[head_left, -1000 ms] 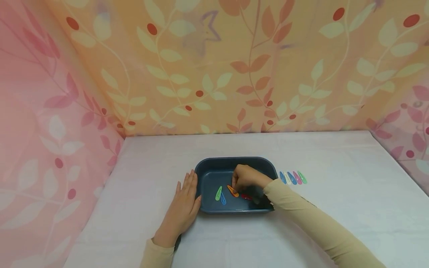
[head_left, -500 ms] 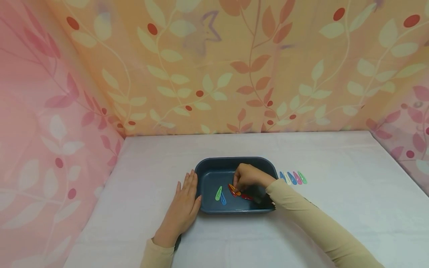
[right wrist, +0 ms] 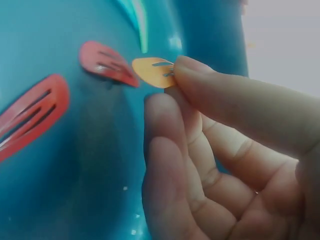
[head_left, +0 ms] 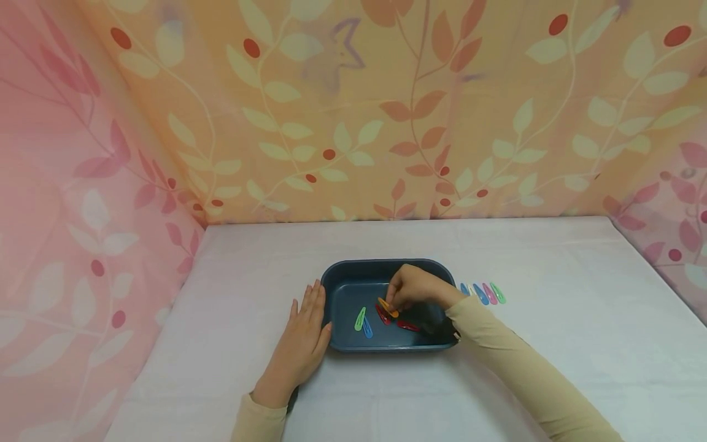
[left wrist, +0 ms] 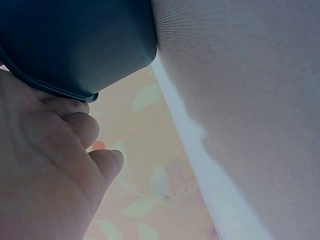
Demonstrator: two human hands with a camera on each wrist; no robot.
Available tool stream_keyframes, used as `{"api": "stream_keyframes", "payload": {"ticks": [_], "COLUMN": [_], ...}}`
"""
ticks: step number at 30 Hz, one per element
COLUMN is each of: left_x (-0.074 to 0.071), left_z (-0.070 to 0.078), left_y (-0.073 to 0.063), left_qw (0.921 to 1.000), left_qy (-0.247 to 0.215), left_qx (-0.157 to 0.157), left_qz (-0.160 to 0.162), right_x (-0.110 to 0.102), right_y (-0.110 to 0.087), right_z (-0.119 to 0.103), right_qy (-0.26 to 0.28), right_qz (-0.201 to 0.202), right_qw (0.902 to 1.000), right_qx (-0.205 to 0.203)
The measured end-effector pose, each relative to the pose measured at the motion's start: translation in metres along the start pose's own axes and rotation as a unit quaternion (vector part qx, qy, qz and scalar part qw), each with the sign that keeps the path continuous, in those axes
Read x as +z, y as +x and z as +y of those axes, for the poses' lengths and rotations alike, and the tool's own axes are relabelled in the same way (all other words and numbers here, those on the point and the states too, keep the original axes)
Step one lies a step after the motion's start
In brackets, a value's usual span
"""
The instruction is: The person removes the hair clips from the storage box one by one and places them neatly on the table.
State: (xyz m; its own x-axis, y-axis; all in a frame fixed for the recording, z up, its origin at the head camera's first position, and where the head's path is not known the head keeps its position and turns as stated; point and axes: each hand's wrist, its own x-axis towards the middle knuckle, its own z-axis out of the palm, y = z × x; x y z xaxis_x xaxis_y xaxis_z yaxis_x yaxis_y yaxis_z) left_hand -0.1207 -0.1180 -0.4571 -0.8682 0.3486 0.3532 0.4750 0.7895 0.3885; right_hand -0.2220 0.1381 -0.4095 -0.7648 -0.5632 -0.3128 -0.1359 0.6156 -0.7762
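Note:
Over a dark blue tray (head_left: 345, 293), my right hand (head_left: 414, 287) pinches an orange snap hair clip (right wrist: 152, 72) between thumb and fingers. Below it, a red hair clip (right wrist: 106, 61) lies on the tray floor. A second red hair clip (right wrist: 35, 116) rests nearer the tray's right side. A green hair clip (head_left: 360, 319) and a blue hair clip (head_left: 367, 328) lie to the left of these, close together. My left hand (head_left: 301, 337) rests against the tray's left wall with straight fingers; in the left wrist view its fingers touch the rim from outside.
On the white-covered table (head_left: 254, 258), a row of several hair clips lies just right of the tray, including a pink hair clip (head_left: 490, 293) and a green hair clip (head_left: 498, 292). Patterned cloth (head_left: 342, 123) hangs behind the table and along both sides.
My right hand has lifted the orange hair clip and shifted slightly up and right. The red hair clip under it has come into view. My left hand has stayed in place.

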Motion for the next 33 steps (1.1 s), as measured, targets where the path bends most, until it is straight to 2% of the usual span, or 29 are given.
{"api": "stream_keyframes", "payload": {"ticks": [9, 16, 33], "left_x": [0.001, 0.002, 0.000], "left_z": [0.000, 0.000, 0.000], "left_y": [-0.001, -0.001, 0.000], "left_qw": [1.0000, 1.0000, 1.0000], "left_qy": [0.001, 0.000, -0.002], "left_qx": [0.001, 0.001, -0.003], "left_qz": [-0.001, 0.000, -0.003], "right_x": [-0.006, -0.008, -0.018], "right_y": [-0.008, -0.011, -0.028], "right_z": [0.003, 0.003, 0.012], "right_qy": [0.050, 0.067, 0.104], "right_qz": [0.012, 0.022, 0.058], "right_qw": [0.9984, 0.9973, 0.9912], "right_qx": [-0.023, -0.017, -0.057]}}
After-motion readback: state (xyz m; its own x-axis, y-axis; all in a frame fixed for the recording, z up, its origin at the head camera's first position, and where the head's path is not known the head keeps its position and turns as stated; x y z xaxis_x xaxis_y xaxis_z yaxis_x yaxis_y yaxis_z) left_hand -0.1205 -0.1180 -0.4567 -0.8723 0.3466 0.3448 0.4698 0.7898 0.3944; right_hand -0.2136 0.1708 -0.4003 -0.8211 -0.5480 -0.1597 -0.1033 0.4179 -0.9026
